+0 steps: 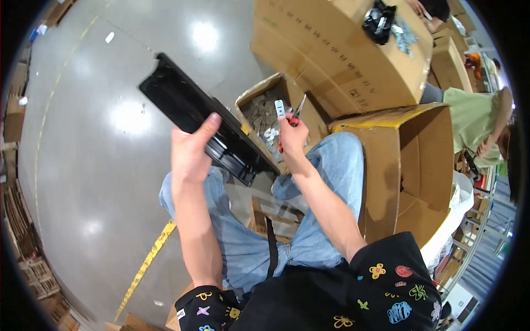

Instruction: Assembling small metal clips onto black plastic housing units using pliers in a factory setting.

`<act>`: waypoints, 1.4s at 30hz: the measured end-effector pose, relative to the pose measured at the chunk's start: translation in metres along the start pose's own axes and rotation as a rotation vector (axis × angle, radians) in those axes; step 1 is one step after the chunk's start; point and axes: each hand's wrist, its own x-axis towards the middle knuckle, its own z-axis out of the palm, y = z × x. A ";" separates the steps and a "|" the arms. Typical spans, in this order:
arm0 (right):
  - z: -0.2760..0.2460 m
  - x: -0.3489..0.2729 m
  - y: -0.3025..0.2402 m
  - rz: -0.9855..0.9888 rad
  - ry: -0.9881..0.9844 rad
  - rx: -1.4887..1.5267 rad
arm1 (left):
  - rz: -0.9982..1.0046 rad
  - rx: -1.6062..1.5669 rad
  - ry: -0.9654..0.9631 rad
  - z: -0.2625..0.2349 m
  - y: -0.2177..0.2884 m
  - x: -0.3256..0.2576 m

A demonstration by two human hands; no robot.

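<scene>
Both hands occupied
Left hand (190,153) gripping black panel (178,92) near left edge of carton (313,114); right hand (294,135) closed round red-handled pliers (295,119), white piece (280,107)

Bright, even light falls from overhead, throwing round white glare spots onto the glossy grey floor (83,182) and pale streaks along the black plastic panel (185,96), while the open cardboard box (381,182) is shaded inside. The centre looks fairly sharp; toward the black, vignetted rim, straight lines bow and the stacked cardboard (19,212) turns soft.
</scene>
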 end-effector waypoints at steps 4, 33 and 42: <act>-0.089 -0.084 -0.108 -0.272 -0.272 0.067 | -0.006 0.062 -0.277 0.030 -0.024 -0.019; -0.284 -0.229 -0.132 -0.017 -0.781 0.436 | 0.237 0.317 -0.047 0.112 -0.028 -0.162; -0.274 -0.256 -0.142 0.378 -1.152 0.840 | 0.378 0.328 0.022 0.109 -0.021 -0.180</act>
